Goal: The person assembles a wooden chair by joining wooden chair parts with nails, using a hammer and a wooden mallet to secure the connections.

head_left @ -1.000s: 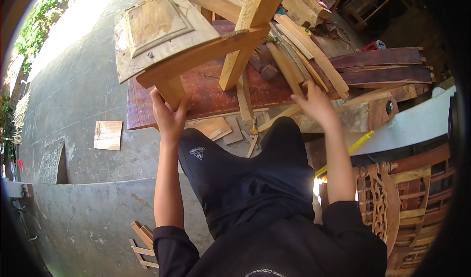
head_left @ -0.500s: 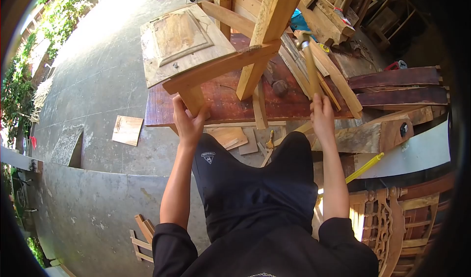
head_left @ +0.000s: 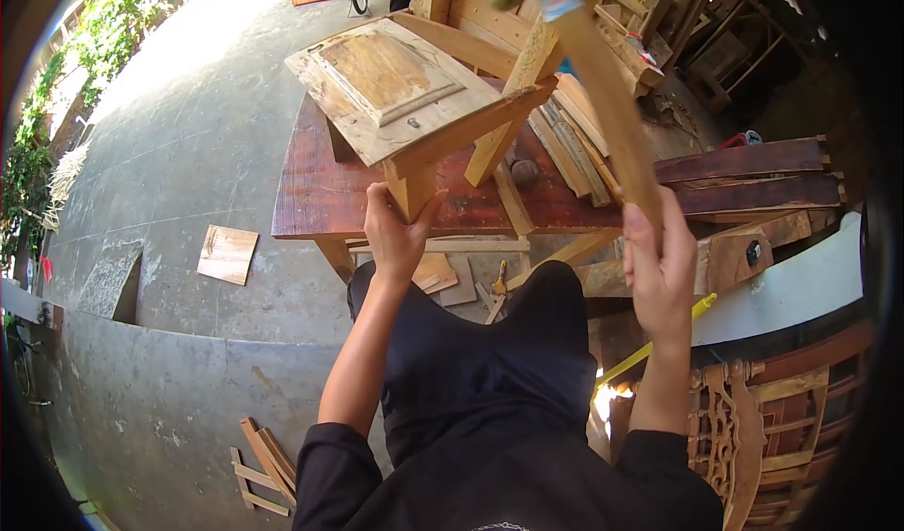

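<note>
Left hand [head_left: 395, 234] gripping a leg of the upturned wooden stool [head_left: 414, 98], fingers wrapped tight round it, stool propped on the red bench [head_left: 320, 197]. Right hand [head_left: 659, 267] clamped shut on the hammer [head_left: 598, 88] handle, head raised high over the stool. Loose wood scraps [head_left: 574, 150] piled on the bench just beside.

Black top w/ sleeves pushed up to elbows, forearms bare. Black trousers, small white triangular logo on thigh, centre-left of frame. Thin chain at neckline, bottom centre. Left hand [head_left: 397, 234] & right hand [head_left: 659, 267] bare, no gloves.
</note>
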The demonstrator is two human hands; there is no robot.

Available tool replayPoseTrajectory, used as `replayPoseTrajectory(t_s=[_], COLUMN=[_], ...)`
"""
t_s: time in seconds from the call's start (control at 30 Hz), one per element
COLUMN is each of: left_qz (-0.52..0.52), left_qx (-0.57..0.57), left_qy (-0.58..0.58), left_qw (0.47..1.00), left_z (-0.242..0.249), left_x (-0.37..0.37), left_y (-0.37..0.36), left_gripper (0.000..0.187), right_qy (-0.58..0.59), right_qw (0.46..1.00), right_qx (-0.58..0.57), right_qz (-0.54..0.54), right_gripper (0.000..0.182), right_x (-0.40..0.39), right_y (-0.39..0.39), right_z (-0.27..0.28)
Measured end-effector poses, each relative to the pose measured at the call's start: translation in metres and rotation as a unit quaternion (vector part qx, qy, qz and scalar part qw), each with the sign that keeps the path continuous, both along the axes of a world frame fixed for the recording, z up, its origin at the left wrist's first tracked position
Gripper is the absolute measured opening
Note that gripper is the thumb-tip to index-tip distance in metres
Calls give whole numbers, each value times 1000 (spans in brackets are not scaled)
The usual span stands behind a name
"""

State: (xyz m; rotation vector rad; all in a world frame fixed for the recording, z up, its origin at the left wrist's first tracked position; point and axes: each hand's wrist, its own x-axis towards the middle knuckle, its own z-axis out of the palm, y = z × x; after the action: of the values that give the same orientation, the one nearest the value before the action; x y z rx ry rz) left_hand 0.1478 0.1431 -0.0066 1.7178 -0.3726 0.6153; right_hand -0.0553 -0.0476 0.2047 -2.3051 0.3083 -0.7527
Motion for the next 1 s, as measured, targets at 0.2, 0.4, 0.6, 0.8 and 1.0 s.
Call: replayPoseTrajectory(t_s=[0.2,0.4,0.6,0.8,1.0], left_qz=[-4,-17,-16,-9,-9], left_qx=[-4,-11,-13,-16,-14], left_qy=[0,8,-9,-22,-10], left_qw=[1000,1000,1000,1000,1000], left_z=[-5,-3,-5,-6,-4], left_x=[3,2,2,4,2], left_y=[1,3,1,0,1], left_gripper=[58,58,57,59,59], right_qy=[45,-17,81,38,-19], right_qw=[999,999,982,984,993], right_qx=[-3,-37,-170,-162,-113], right_qz=[4,17,12,70,26], right_gripper=[44,48,48,48,49], right_x=[40,72,87,86,81], right_y=[22,41,31,34,33], right_z=[18,43,42,44,50])
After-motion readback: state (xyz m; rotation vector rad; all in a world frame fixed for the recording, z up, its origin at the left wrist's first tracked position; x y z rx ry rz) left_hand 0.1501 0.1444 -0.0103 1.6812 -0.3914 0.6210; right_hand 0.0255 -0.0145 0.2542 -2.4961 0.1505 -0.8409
